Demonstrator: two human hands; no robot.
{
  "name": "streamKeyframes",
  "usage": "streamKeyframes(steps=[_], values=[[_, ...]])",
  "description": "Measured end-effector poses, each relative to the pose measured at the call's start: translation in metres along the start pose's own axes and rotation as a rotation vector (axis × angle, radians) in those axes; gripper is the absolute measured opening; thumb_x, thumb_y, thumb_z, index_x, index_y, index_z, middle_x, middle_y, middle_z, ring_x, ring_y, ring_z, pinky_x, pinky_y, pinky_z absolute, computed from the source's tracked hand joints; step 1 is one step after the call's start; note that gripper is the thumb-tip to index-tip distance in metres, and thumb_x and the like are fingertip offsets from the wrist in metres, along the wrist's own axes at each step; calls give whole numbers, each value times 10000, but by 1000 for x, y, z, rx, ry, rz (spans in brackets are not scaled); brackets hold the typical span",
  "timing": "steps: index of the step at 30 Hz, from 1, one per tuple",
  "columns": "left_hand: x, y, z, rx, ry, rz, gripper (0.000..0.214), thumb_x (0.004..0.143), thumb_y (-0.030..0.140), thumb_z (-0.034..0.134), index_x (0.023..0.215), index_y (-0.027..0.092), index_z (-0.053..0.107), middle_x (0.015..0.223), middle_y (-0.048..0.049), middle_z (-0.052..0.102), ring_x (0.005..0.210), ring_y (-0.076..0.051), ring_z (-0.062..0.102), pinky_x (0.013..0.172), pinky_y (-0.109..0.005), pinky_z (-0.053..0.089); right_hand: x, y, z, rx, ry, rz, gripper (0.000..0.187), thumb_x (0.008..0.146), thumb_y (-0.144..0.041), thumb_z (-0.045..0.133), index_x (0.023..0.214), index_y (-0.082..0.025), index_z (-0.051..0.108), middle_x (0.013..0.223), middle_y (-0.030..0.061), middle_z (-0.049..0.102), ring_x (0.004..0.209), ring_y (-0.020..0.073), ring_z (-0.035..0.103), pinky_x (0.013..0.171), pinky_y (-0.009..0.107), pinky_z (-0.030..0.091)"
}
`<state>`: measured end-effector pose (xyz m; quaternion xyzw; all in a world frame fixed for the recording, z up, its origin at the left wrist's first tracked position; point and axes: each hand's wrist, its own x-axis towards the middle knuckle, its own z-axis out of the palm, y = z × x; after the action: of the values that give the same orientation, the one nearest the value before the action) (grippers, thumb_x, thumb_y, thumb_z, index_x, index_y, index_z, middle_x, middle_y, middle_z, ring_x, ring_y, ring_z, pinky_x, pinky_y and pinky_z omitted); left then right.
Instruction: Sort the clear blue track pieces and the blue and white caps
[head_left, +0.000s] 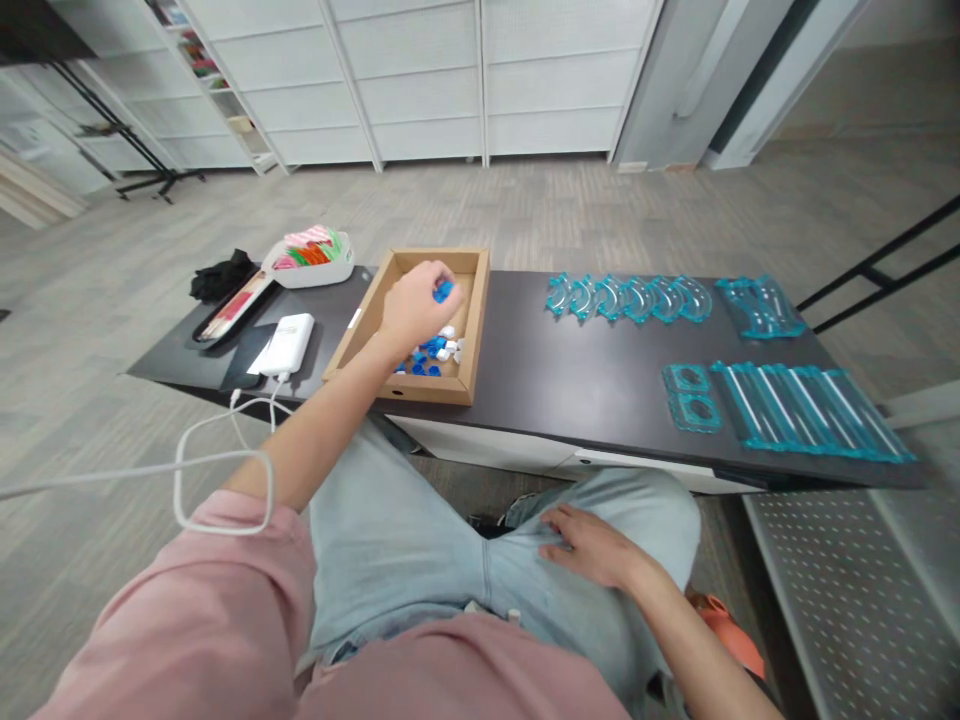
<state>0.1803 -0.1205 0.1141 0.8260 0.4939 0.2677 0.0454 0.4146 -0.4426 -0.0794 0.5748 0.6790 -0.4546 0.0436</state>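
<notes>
My left hand (417, 302) is over the brown cardboard box (480, 320), its fingers closed around a small blue plastic piece (442, 291). In the near part of the box lie several loose blue pieces (433, 346) and white pieces (442, 355), partly hidden by my forearm. My right hand (589, 545) rests on my thigh with its fingers stretched out and nothing in them.
Across the dark table (570, 380), clear turquoise-edged curved parts (637, 298), long tubes (810, 410) and square plates (691, 398) lie to the right. Leftward stand a white power bank (288, 343) with a cable (180, 470), a black tray (232, 310) and a white container (330, 268).
</notes>
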Motion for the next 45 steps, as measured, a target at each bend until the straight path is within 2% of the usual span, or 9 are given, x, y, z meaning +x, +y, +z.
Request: streamKeyframes(steps=[5, 14, 20, 25, 31, 34, 37, 41, 45], values=[[-2, -67, -17, 165, -56, -230, 165, 1019, 393, 660, 1063, 252, 733, 1264, -123, 807, 1207, -359, 724, 974, -438, 536, 4, 2, 1, 13, -11, 25, 584, 1021, -372, 648, 1527, -92, 731, 1442, 243, 764, 1304, 381, 752, 1160, 474, 535], [-9, -103, 0, -29, -47, -205, 161, 1037, 339, 604, 1056, 236, 727, 1190, -123, 806, 1134, -322, 731, 990, -423, 545, 4, 16, -3, 91, 28, 55, 634, 1008, -495, 586, 1492, -114, 736, 1415, 223, 771, 1240, 370, 778, 1136, 512, 588], [-14, -92, 23, -391, -171, -15, 289, 1069, 449, 573, 1029, 204, 720, 1097, -108, 801, 1051, -265, 722, 1016, -392, 561, 5, 22, -3, 107, 31, 80, 709, 995, -563, 552, 1505, -99, 718, 1381, 229, 770, 1218, 358, 778, 1133, 497, 593], [-13, -79, 33, -590, -261, 12, 405, 1088, 547, 554, 1114, 189, 743, 1183, -114, 814, 1137, -266, 741, 1062, -398, 574, 6, 26, -1, 133, 52, 96, 632, 982, -568, 588, 1472, -196, 732, 1343, 178, 786, 1175, 335, 793, 1103, 471, 613], [-35, -95, 7, -130, -126, -32, 412, 1099, 510, 593, 1270, 183, 776, 1370, -176, 773, 1344, -337, 700, 1235, -487, 505, 7, 30, 0, 131, 73, 117, 607, 977, -542, 600, 1468, -214, 741, 1249, 155, 798, 1133, 345, 796, 1086, 494, 625], [-62, -98, -2, 108, -249, -105, 620, 1113, 609, 570, 1474, 129, 721, 1587, -260, 666, 1496, -431, 622, 1288, -559, 464, 10, 29, 3, 87, 75, 129, 588, 980, -530, 596, 1464, -234, 750, 1232, 153, 796, 1145, 364, 801, 1091, 509, 623], [-80, -96, -2, 124, -398, -136, 745, 1123, 685, 535, 1621, 140, 633, 1733, -264, 563, 1586, -448, 568, 1289, -561, 477, 14, 25, 7, 2, 56, 148, 567, 998, -515, 585, 1472, -249, 750, 1301, 171, 787, 1224, 385, 797, 1134, 522, 608], [-79, -98, 0, 7, -486, 48, 777, 1107, 750, 552, 1654, 204, 634, 1801, -200, 528, 1681, -390, 496, 1390, -532, 386, 17, 16, 13, -127, 45, 149, 494, 1026, -466, 553, 1429, -268, 758, 1402, 190, 768, 1337, 416, 767, 1200, 554, 572], [-80, -92, 0, -20, -451, 168, 764, 1097, 760, 583, 1649, 239, 665, 1811, -171, 532, 1734, -388, 425, 1435, -568, 313, 20, 8, 16, -180, 49, 166, 402, 1029, -467, 562, 1359, -356, 761, 1376, 146, 778, 1346, 424, 769, 1199, 572, 574]])
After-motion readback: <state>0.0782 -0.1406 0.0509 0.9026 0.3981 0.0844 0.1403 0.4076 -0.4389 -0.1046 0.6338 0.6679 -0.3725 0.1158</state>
